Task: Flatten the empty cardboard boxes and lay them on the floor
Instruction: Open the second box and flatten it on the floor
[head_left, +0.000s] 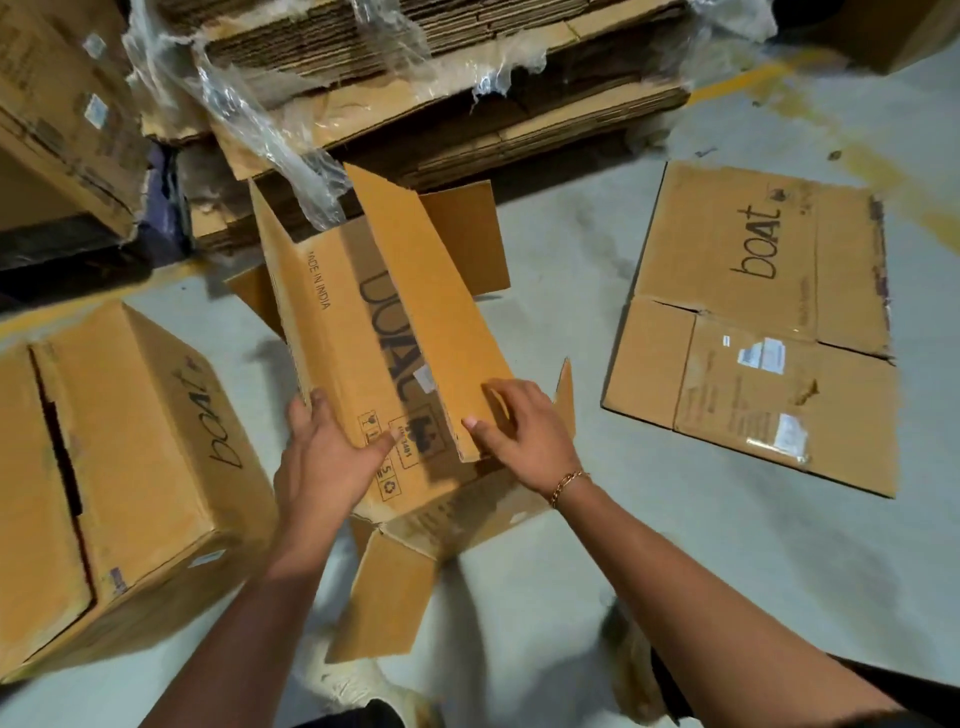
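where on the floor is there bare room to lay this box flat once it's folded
Bare floor lies between the held box and the flattened box; more lies near the right arm. Left is crowded: an upright box stands close, and wrapped cardboard stacks fill the far side.

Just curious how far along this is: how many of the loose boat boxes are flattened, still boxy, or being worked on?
Flattened on the floor: 1
Still boxy, on the left: 1
Half-collapsed box in both hands: 1
Total: 3
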